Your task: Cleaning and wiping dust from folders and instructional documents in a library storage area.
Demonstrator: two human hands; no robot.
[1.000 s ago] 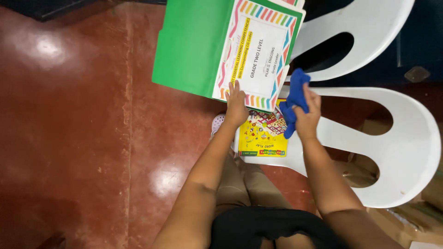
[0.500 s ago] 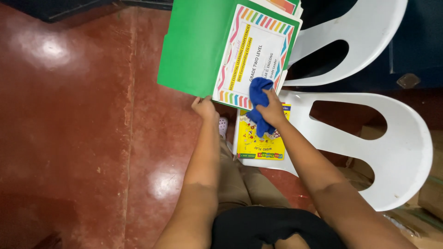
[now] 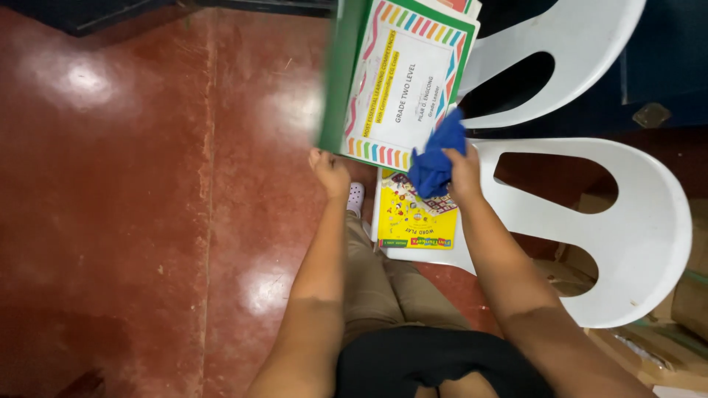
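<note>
Two white plastic chairs stand here, a nearer one (image 3: 634, 243) and a farther one (image 3: 560, 59). There is one green folder (image 3: 391, 81) with a striped-border cover sheet, one yellow activity book (image 3: 413, 221) and one blue cloth (image 3: 436, 156). Two hands show, the left hand (image 3: 330, 171) and the right hand (image 3: 464, 173), and one white perforated clog (image 3: 355, 197).

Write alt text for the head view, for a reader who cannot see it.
The right hand presses a crumpled blue cloth against a green folder with a striped cover sheet, which the left hand holds up. Below, a yellow booklet lies on a white plastic chair.
</note>
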